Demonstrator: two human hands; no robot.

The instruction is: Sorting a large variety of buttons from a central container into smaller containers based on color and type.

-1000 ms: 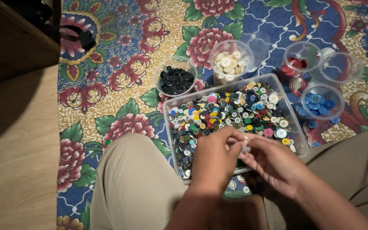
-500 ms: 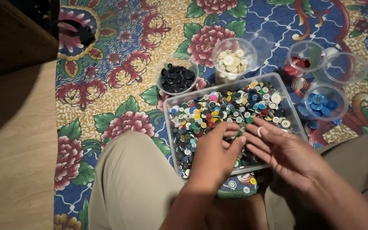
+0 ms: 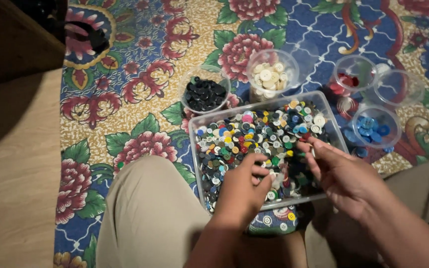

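Observation:
A clear plastic tray (image 3: pixel 194 130) full of mixed coloured buttons (image 3: pixel 254 136) sits on the carpet in front of my knees. My left hand (image 3: pixel 242 191) rests in the tray's near half, fingers curled and pinched together on a small pale button in the pile. My right hand (image 3: pixel 341 173) hovers over the tray's right side, fingers spread and stretched toward the buttons by the right wall; I see nothing held in it.
Round clear cups stand beyond the tray: one with black buttons (image 3: pixel 204 93), one with cream buttons (image 3: pixel 272 75), one with red buttons (image 3: pixel 352 75), one with blue buttons (image 3: pixel 375 126), one that looks bare (image 3: pixel 399 88). Floral carpet (image 3: pixel 140 109), wooden floor (image 3: pixel 11 188) on the left, dark furniture (image 3: pixel 11 39) at the upper left.
My right hand has moved right and away from the left hand, toward the tray's right wall. My left hand stays in the near half with its fingers curled tighter.

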